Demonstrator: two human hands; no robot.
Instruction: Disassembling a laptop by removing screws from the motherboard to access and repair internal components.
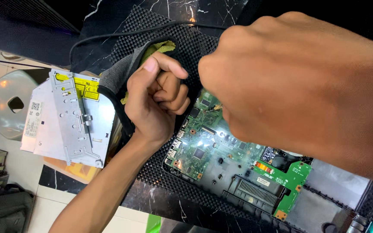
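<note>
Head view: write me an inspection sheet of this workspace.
Surface: dark marble table under a black mesh mat.
Job's things: opened laptop base, green circuit board exposed.
Clutter: silver optical drive on the table's left edge; grey-and-yellow cloth.
Hands: left hand fisted beside the board; right hand fisted above it, contents hidden.
Cables: black cable across the mat.
Surroundings: tiled floor, grey bag.

Opened laptop base: black casing, cover off, lying flat on a black mesh mat and running diagonally toward the lower right. Green circuit board exposed at the upper left end, with chips, connectors and side ports visible. A smaller green board sits lower right, beside a black ribbed part.
</note>
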